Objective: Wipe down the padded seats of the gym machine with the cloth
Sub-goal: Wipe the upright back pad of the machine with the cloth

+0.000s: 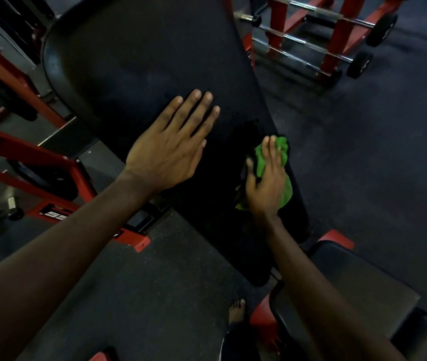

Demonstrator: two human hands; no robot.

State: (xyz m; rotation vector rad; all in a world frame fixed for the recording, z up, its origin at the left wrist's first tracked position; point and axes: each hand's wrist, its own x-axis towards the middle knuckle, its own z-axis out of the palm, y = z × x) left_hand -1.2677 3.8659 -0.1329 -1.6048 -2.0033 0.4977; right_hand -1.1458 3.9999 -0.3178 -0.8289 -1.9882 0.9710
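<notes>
Dim indoor view, dark overall with muted colour. The black padded seat swallows nearly all detail; only a faint pale sheen marks its rounded left edge. The green cloth is the one bright patch. Small glints show on the metal bars of the rack, top right. Everything looks soft and slightly blurred, and straight lines bow near the edges.

The long back pad looks like matt black vinyl with a fine grain. On its right edge sits crumpled green cloth. Beside it, red painted metal frame; beyond, shiny chromed bars.
</notes>
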